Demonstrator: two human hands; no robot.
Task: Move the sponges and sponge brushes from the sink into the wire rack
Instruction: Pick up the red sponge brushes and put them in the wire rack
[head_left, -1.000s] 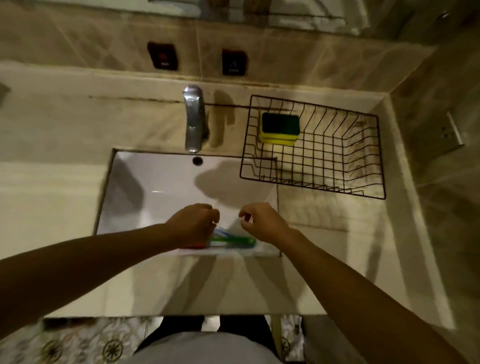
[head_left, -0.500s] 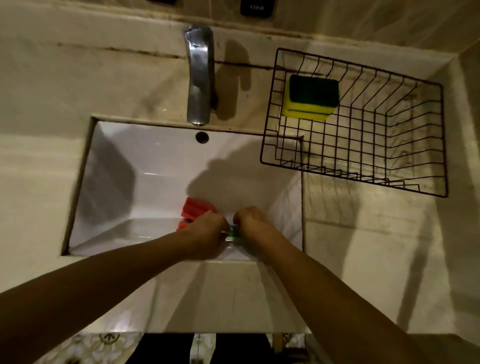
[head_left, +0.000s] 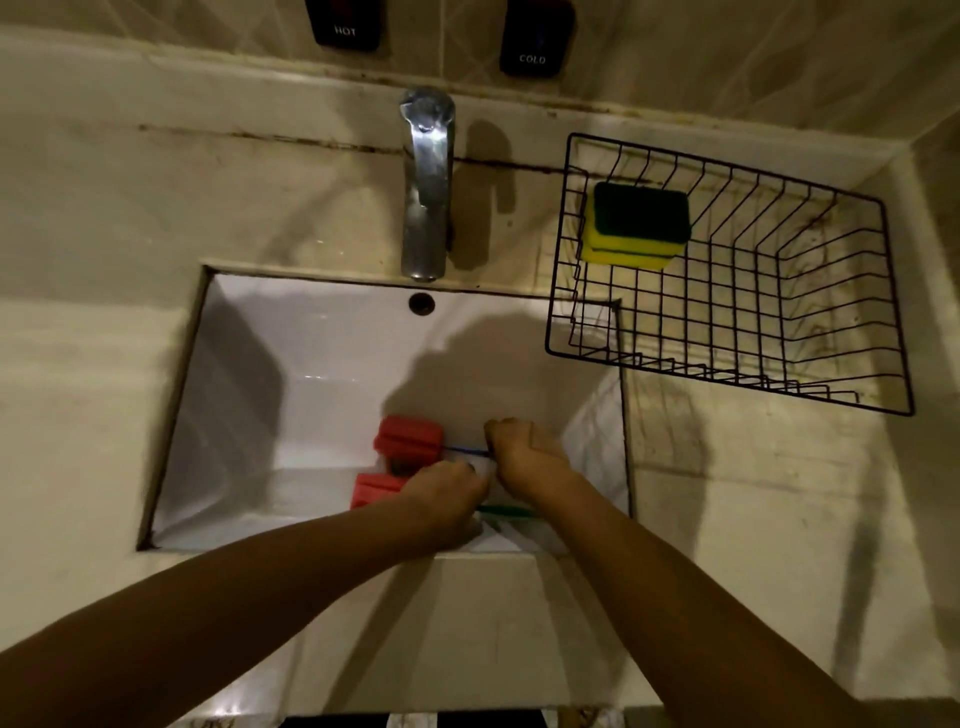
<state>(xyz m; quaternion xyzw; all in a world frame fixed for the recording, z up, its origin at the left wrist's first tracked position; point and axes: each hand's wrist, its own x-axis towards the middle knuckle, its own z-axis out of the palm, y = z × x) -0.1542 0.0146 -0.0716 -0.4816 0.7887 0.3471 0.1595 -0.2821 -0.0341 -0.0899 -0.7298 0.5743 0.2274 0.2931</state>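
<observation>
Head view: both hands low in the sink (head_left: 249, 395). My right hand (head_left: 524, 457) looks curled on a thin blue handle (head_left: 465, 451) running to the upper red sponge head (head_left: 410, 439); my left hand (head_left: 447, 493) covers the lower red sponge head (head_left: 374, 488) — I cannot tell its grip. A green handle (head_left: 506, 512) lies beneath. I would lift each brush by its handle, clear the basin edge, then cross to the wire rack (head_left: 727, 364), where a yellow-green sponge (head_left: 636, 223) already rests. Against half a second ago, the right hand has shifted farther back — more red shows.
</observation>
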